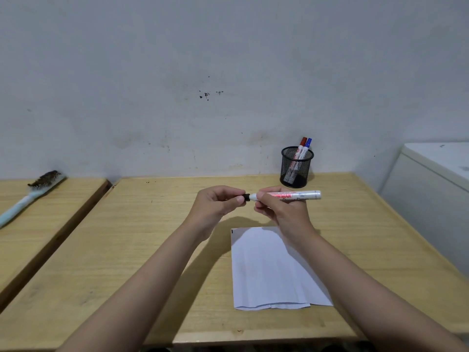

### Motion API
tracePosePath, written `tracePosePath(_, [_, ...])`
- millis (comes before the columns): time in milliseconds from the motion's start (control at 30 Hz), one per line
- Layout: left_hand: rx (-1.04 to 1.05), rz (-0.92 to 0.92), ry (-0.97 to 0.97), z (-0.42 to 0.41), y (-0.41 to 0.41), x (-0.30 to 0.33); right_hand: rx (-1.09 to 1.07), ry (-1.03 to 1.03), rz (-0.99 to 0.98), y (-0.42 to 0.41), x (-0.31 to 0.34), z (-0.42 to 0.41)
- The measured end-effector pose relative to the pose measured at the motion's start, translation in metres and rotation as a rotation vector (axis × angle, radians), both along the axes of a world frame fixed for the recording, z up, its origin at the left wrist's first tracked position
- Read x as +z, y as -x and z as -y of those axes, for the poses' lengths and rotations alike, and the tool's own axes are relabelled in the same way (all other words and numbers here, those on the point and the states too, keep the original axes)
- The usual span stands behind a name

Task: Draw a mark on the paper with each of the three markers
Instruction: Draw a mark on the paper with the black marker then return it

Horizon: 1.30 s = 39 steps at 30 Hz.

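Note:
A white marker (299, 195) with red lettering lies level in the air above the table, gripped around its barrel by my right hand (281, 212). Its black cap (245, 197) is pinched in the fingers of my left hand (218, 203), at the marker's left end; I cannot tell whether the cap is on or just off. A white sheet of paper (269, 270) lies on the wooden table (127, 250) just below my hands. A red-capped marker (302, 142) and a blue-capped marker (308, 143) stand in a black mesh pen cup (295, 168) at the back.
A light-blue hairbrush (33, 194) lies on a second wooden table to the left, across a narrow gap. A white cabinet (431, 189) stands at the right edge. The wall runs directly behind the tables.

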<state>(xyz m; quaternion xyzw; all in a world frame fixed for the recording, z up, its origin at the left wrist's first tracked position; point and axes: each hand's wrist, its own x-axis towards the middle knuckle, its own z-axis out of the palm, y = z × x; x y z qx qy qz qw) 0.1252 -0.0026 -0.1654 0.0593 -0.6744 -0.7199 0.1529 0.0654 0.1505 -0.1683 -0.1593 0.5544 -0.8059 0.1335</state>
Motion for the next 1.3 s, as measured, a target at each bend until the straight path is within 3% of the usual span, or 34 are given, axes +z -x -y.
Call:
tracePosePath(300, [0.187, -0.144, 0.02, -0.012, -0.001, 0.013, -0.01, 0.182, 0.127, -0.002, 0.014, 0.014])
tracePosePath(433, [0.365, -0.169, 0.065, -0.012, 0.005, 0.02, -0.152, -0.007, 0.163, -0.001, 0.02, 0.026])
tracePosePath(500, [0.412, -0.169, 0.145, -0.009, 0.009, 0.023, -0.327, -0.224, -0.13, 0.007, 0.02, 0.022])
tracePosePath(600, [0.376, -0.151, 0.261, -0.014, 0.015, 0.031, -0.349, -0.558, -0.863, 0.024, 0.026, 0.006])
tracePosePath(667, [0.331, -0.157, 0.291, -0.022, 0.022, 0.039, -0.255, -0.717, -1.092, 0.037, 0.029, -0.001])
tracePosePath(733, [0.312, -0.182, 0.293, -0.032, 0.033, 0.047, -0.288, -0.72, -1.163, 0.049, 0.037, -0.008])
tracePosePath(867, [0.357, -0.202, 0.406, -0.043, 0.07, 0.048, -0.488, -0.565, -1.015, 0.088, 0.062, -0.032])
tracePosePath(1100, [0.358, -0.08, 0.709, -0.068, 0.16, 0.027, -0.689, -0.371, -0.731, 0.171, 0.091, -0.054])
tracePosePath(1200, [0.361, 0.013, 0.843, -0.074, 0.189, 0.019, -0.677, -0.404, -0.624, 0.196, 0.079, -0.05])
tracePosePath(1300, [0.369, 0.091, 0.916, -0.077, 0.205, 0.009, -0.592, -0.591, -0.569, 0.212, 0.06, -0.046])
